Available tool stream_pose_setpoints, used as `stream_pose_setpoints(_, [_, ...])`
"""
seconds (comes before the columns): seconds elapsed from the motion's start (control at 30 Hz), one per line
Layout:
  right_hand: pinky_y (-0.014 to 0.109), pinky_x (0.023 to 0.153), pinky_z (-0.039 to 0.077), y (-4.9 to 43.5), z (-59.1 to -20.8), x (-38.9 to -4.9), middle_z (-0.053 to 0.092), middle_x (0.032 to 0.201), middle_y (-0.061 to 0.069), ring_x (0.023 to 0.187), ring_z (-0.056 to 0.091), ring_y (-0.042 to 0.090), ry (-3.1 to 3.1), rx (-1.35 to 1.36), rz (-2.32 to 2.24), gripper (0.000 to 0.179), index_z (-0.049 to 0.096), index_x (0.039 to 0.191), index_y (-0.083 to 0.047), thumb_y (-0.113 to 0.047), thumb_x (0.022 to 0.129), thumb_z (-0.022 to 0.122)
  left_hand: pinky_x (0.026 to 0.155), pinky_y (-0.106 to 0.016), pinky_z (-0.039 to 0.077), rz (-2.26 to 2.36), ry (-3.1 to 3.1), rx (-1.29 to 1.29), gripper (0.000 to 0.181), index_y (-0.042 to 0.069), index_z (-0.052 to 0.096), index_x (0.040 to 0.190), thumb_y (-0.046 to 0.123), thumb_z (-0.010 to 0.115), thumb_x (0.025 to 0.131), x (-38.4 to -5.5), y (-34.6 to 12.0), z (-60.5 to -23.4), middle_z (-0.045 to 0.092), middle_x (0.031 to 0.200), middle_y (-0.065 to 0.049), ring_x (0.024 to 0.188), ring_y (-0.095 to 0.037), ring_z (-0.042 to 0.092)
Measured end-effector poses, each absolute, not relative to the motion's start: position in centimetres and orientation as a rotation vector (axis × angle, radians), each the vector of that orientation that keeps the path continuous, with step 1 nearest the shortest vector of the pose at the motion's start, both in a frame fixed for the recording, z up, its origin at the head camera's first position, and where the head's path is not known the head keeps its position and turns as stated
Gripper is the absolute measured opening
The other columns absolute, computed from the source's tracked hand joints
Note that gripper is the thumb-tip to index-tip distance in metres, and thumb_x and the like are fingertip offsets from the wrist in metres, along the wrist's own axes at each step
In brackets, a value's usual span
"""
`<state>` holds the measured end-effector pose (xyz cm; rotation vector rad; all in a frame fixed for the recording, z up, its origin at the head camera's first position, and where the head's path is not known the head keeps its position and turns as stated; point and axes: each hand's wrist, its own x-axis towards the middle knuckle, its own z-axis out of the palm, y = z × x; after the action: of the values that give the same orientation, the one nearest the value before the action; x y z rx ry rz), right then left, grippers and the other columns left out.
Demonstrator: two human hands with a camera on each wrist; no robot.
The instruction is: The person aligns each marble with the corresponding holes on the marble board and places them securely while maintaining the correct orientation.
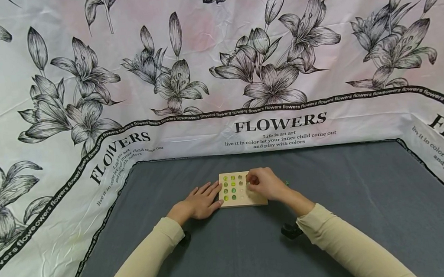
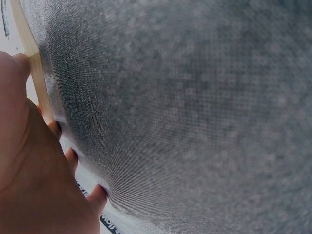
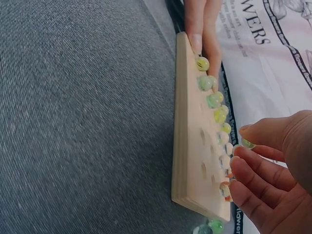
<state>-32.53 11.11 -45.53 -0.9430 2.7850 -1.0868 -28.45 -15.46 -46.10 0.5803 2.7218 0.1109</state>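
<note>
A pale wooden board (image 1: 246, 204) with rows of round hollows lies flat on the dark grey cloth. Green and yellow glass marbles (image 1: 233, 184) fill its left columns and part of the third; several hollows toward the near right are bare in the right wrist view. My left hand (image 1: 202, 201) lies with fingers spread, its fingertips and thumb at the board's left edge. Over the right part of the board, my right hand (image 1: 265, 183) pinches a green marble (image 3: 247, 143) between thumb and index finger. In the head view, that hand hides the board's right columns.
Loose green marbles (image 3: 216, 225) lie on the cloth just past the board's right end, partly hidden behind the right hand in the head view. The grey cloth (image 1: 235, 255) spreads around the board, bordered by white flower-printed fabric (image 1: 190, 136) that rises at the back.
</note>
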Motion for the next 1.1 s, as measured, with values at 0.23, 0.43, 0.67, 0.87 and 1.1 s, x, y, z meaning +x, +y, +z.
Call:
stream_pose_setpoints(0.23, [0.035,0.071,0.053,10.3,-45.5,-32.3,0.069,0.088,0.005,0.078,0.062,0.015,2.781,-0.921,-1.086,0.009,0.073,0.101,0.0,-0.002,0.092,0.072,0.126,-0.055,0.01,0.089,2.713,0.57,0.066,0.022,0.009,0.167,0.052,0.027,0.111,-28.6,-15.5,-46.2,0.005,0.173,0.002,0.159,-0.023,0.006])
stream_pose_setpoints(0.43, [0.034,0.069,0.052,9.8,-46.2,-32.5,0.069,0.084,0.004,0.076,0.061,0.014,2.807,-0.95,-1.093,0.007,0.073,0.097,0.0,0.0,0.09,0.072,0.125,-0.055,0.011,0.103,2.723,0.57,0.065,0.021,0.012,0.167,0.051,0.029,0.112,-28.7,-15.5,-46.3,0.008,0.173,0.001,0.159,-0.024,0.008])
stream_pose_setpoints(0.67, [0.033,0.069,0.054,9.5,-47.1,-32.7,0.071,0.083,0.005,0.075,0.063,0.013,2.82,-0.99,-1.083,0.007,0.075,0.094,-0.001,0.001,0.088,0.072,0.126,-0.054,0.01,0.111,2.728,0.56,0.066,0.024,0.011,0.167,0.054,0.028,0.111,-28.9,-15.5,-46.8,0.006,0.173,0.003,0.159,-0.022,0.006])
stream_pose_setpoints(0.87, [0.034,0.07,0.055,9.1,-47.2,-32.7,0.072,0.084,0.006,0.074,0.064,0.013,2.838,-0.972,-1.074,0.01,0.076,0.096,0.001,0.001,0.088,0.071,0.126,-0.055,0.01,0.109,2.735,0.557,0.066,0.024,0.012,0.167,0.054,0.029,0.111,-28.9,-15.5,-46.8,0.008,0.173,0.003,0.159,-0.022,0.007])
stream_pose_setpoints(1.1, [0.037,0.071,0.056,8.7,-47.2,-32.5,0.073,0.086,0.007,0.075,0.066,0.015,2.871,-0.915,-1.057,0.01,0.077,0.096,0.0,0.0,0.087,0.073,0.126,-0.055,0.011,0.11,2.74,0.554,0.066,0.024,0.013,0.167,0.055,0.029,0.11,-29.1,-15.6,-47.2,0.008,0.173,0.004,0.159,-0.022,0.008])
